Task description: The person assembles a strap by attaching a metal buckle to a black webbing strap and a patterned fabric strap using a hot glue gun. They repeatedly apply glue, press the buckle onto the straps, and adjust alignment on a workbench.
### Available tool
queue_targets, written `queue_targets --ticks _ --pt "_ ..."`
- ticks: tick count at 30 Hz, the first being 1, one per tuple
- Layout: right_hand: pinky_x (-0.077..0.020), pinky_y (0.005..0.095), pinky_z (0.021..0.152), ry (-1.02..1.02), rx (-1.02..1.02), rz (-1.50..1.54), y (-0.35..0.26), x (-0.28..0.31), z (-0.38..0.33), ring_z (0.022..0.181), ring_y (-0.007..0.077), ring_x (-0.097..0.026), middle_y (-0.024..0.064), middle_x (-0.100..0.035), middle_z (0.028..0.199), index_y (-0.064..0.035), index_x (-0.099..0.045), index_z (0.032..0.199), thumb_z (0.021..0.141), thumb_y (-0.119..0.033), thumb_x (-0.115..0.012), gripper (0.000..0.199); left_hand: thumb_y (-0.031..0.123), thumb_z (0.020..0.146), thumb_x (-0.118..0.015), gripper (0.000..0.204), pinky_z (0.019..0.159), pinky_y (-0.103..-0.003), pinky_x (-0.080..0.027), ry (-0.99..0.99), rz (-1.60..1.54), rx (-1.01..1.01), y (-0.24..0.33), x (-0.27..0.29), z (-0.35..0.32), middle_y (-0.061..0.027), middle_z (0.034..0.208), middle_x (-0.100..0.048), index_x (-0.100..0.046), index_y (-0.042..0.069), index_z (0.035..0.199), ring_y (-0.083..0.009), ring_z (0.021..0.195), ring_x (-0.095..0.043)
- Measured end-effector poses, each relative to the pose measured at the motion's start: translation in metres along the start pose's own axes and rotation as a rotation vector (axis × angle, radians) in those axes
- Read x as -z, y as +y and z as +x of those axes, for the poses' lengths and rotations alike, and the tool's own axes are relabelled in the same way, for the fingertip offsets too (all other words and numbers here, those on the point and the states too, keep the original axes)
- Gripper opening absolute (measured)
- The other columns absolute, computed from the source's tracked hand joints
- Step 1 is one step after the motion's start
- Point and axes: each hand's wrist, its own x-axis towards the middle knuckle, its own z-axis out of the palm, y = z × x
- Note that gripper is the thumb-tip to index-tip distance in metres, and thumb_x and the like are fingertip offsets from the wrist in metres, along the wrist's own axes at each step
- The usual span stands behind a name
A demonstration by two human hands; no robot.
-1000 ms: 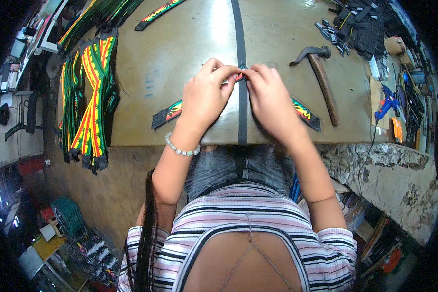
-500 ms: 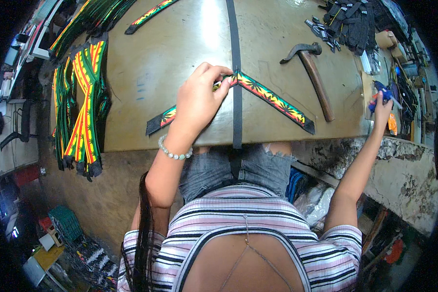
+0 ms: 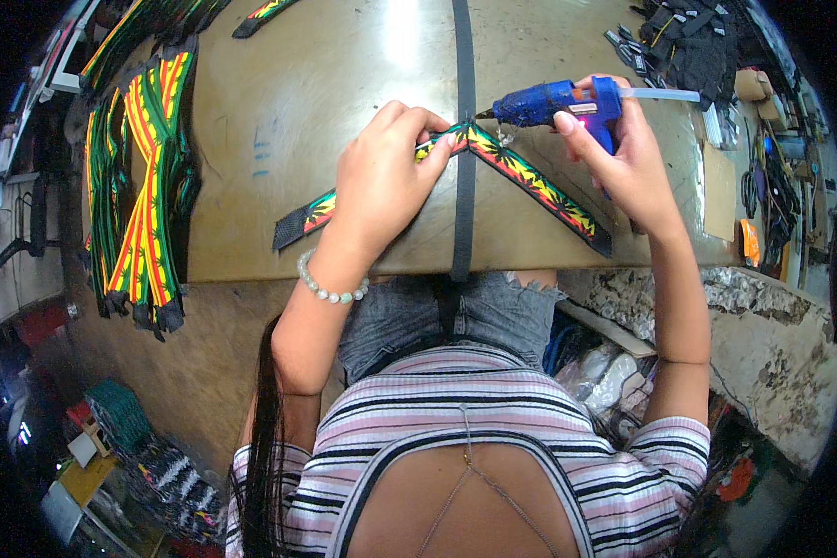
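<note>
Blue glue gun (image 3: 553,104) has moved from the table's R edge to mid-table since the last frame, brought over by the R hand (image 3: 628,153); L hand (image 3: 386,177) stays approx. where it was. R hand's fingers wrap round the gun's handle, thumb along its near side. Nozzle points L, tip just beside the bend of the patterned strap (image 3: 539,191); can't tell if it's touching. Pale glue stick (image 3: 665,94) pokes out the gun's rear, to the R. L hand pinches the strap betw. thumb & fingers, just L of the bend. Strap (green/yellow/red w/ black leaf shapes, black ends) lies on the table (image 3: 279,112) in an upside-down V, bend on the long black band (image 3: 464,223), one leg partly under L hand, other slanting down R. Bundle of similar straps (image 3: 149,186) at table's L side; pile of black straps etc. (image 3: 693,42) top R.
</note>
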Motion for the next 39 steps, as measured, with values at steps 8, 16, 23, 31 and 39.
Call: queue_targets --ticks 8,16,23,31,39 --pt "-0.0467 0.0242 0.063 -0.012 0.109 -0.083 0.013 -0.006 0.003 0.072 0.0079 -0.057 0.0018 -0.06 0.091 -0.0068 -0.05 0.123 0.093 -0.03 -0.073 0.044 0.021 0.084 -0.075 0.018 0.069 -0.037 -0.05 0.003 0.022 0.003 -0.001 -0.002 0.0 -0.0111 0.08 -0.06 -0.073 0.006 0.094 -0.0266 0.075 -0.062" --pt "-0.0532 0.038 0.075 -0.053 0.171 -0.203 -0.001 -0.005 -0.017 0.083 0.0299 -0.07 0.0176 -0.07 0.095 -0.0007 -0.05 0.121 0.09 -0.036 -0.073 0.053 0.023 0.085 -0.072 0.017 0.071 -0.041 -0.053 -0.017 0.048 0.009 -0.003 -0.001 0.0 -0.0093 0.089 -0.065 -0.071 0.008 0.093 -0.0295 0.082 -0.066" --pt "-0.0533 0.0347 0.072 -0.202 -0.025 -0.04 -0.015 -0.003 -0.04 0.078 0.0209 -0.068 0.0108 -0.067 0.088 -0.0026 -0.053 0.116 0.089 -0.034 -0.076 0.047 0.023 0.084 -0.072 0.018 0.072 -0.041 -0.053 0.003 0.042 -0.007 -0.004 -0.003 0.0 -0.01 0.088 -0.065 -0.072 0.008 0.094 -0.0292 0.083 -0.066" --pt "-0.0505 0.0326 0.074 0.922 -0.05 -0.305 0.137 0.122 -0.066 0.073 0.016 -0.063 0.0038 -0.067 0.08 -0.004 -0.06 0.103 0.097 -0.043 -0.065 0.04 0.022 0.086 -0.072 0.017 0.07 -0.042 -0.052 -0.025 0.033 0.002 0.0 -0.001 -0.004 -0.0113 0.084 -0.062 -0.071 0.008 0.094 -0.03 0.08 -0.065" --pt "-0.0525 0.0503 0.075 0.585 -0.631 -1.048 0.178 0.209 -0.122 0.08 0.046 -0.066 0.0273 -0.069 0.084 0.0077 -0.069 0.095 0.095 -0.05 -0.057 0.059 0.019 0.086 -0.073 0.012 0.062 -0.041 -0.051 -0.011 0.044 0.013 0.014 -0.006 -0.023 -0.0081 0.084 -0.061 -0.069 0.009 0.093 -0.0276 0.073 -0.065"
